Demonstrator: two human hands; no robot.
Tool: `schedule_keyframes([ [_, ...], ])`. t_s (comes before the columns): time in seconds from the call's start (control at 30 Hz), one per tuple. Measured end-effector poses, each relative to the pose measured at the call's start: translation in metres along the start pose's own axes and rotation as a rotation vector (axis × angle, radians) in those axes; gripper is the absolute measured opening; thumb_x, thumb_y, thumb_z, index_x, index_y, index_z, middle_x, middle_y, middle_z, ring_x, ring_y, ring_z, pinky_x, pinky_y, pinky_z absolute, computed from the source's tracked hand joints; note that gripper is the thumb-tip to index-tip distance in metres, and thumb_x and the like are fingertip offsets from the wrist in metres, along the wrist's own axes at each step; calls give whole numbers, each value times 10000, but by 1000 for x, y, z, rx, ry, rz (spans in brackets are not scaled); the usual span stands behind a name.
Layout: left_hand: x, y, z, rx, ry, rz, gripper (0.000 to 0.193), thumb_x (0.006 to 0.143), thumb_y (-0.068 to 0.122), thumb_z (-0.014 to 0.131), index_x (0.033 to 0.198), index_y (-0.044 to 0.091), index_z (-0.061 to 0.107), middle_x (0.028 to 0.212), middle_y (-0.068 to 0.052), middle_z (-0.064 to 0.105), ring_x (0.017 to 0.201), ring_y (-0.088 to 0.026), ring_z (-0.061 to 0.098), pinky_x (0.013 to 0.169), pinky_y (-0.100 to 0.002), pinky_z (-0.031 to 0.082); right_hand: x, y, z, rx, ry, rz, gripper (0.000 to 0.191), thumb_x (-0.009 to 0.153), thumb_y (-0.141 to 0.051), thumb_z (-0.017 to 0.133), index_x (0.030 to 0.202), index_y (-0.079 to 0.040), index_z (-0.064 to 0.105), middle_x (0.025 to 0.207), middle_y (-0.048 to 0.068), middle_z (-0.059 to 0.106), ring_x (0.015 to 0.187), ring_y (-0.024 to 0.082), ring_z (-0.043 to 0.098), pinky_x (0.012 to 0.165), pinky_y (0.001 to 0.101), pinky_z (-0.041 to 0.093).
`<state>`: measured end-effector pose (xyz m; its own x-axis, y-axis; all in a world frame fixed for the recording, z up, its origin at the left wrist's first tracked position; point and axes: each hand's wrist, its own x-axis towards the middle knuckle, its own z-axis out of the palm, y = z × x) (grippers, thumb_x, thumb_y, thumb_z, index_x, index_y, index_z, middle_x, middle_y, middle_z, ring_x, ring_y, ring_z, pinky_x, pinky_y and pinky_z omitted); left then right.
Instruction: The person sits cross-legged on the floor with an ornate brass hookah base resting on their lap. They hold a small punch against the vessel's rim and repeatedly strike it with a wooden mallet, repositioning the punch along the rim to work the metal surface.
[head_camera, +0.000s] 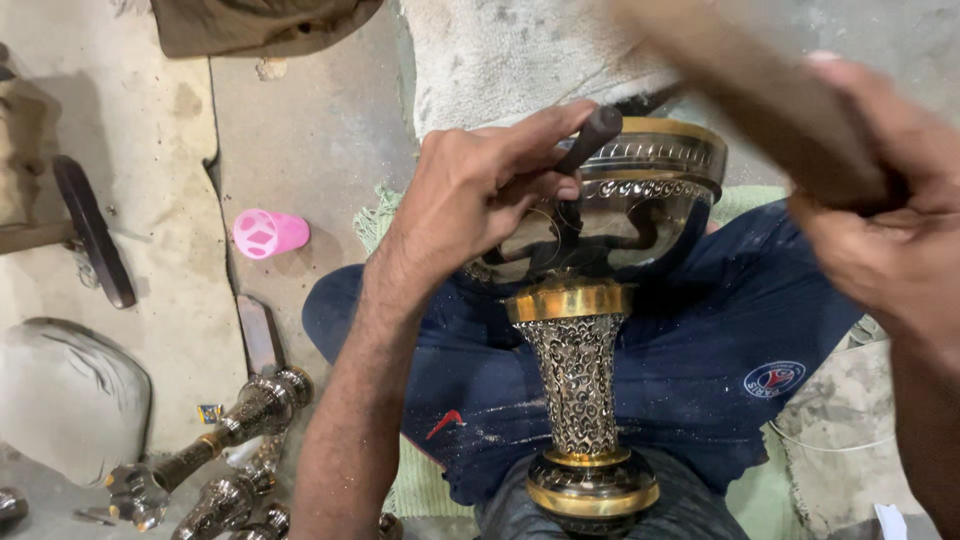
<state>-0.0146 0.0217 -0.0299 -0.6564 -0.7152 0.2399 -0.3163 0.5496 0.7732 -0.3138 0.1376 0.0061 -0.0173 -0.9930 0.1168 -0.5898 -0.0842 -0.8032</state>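
Note:
An ornate metal goblet-shaped vase (585, 350) with brass bands and a pierced silver stem lies across my lap, its wide bowl pointing away from me. My left hand (480, 190) holds a short dark metal chisel (590, 138) with its tip set against the engraved bowl. My right hand (880, 230) grips a wooden mallet handle (760, 100), raised and blurred, above and to the right of the chisel.
Several similar engraved metal stems (225, 430) lie on the concrete floor at lower left. A pink plastic cup (268, 233) lies on its side farther back. A dark curved metal bar (92, 230) and a grey sack (70, 395) are at left. A white cloth (500, 50) is ahead.

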Motion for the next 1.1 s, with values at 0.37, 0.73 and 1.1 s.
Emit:
schedule_keyframes([
  [0.37,-3,-8,1,-21,22,90,485,970,64,777,1413,160,604,1089,-66,807,913,-142,814,774,-272,706,-6,20,0,142,2,39,686,944,87,664,1607,-36,535,1002,129,696,754,158,668,671,252,542],
  [0.73,-2,-10,0,-7,-13,125,447,1005,94,751,1414,190,600,1094,-50,795,909,-126,808,774,-268,704,14,-29,7,52,20,-117,601,944,127,661,1505,-61,560,978,112,664,734,131,629,623,235,510],
  [1.1,12,-12,4,-35,-51,166,532,1015,133,789,1482,224,550,1208,-60,779,1027,-165,806,897,-309,702,6,4,1,-230,-74,25,659,850,186,653,1483,18,575,905,140,630,751,147,600,640,265,471],
])
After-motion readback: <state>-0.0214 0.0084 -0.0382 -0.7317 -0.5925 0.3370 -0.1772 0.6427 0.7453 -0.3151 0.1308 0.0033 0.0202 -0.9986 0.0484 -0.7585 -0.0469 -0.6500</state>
